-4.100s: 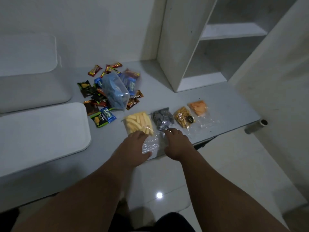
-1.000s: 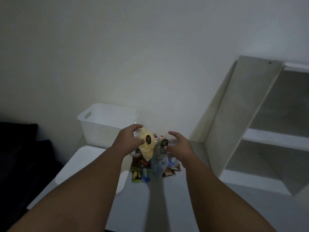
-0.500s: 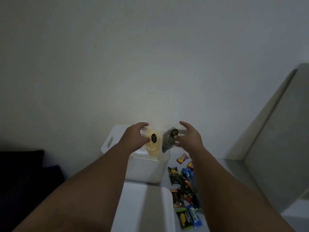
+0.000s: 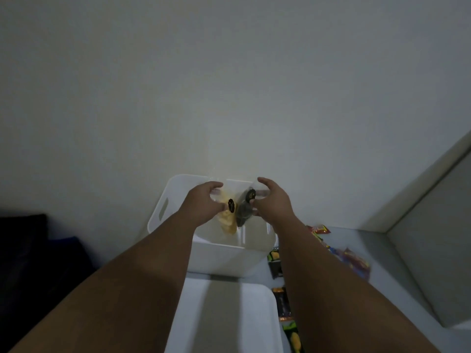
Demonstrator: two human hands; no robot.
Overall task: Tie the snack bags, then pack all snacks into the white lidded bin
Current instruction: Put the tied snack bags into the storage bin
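Observation:
The open white bin point(image 4: 175, 200) stands against the wall at the far side of the table. Both my hands hover above its opening. My left hand point(image 4: 204, 205) pinches the clear top of a tied bag of yellow snack sticks point(image 4: 227, 221), which hangs down into the bin. My right hand point(image 4: 272, 202) pinches the top of a tied bag of dark snacks point(image 4: 242, 214) right beside it. Each bag has a black tie at its neck. The two bags hang almost touching.
The bin's white lid point(image 4: 224, 317) lies flat in front of the bin, between my forearms. Several small wrapped snack packets point(image 4: 276, 262) lie on the table to the right, with more point(image 4: 353, 261) further right. A white shelf unit point(image 4: 433, 250) stands at the right edge.
Both hands lifted the two tied bags from the table's front edge and carried them left. Over the last half second they lowered the bags into the bin's opening.

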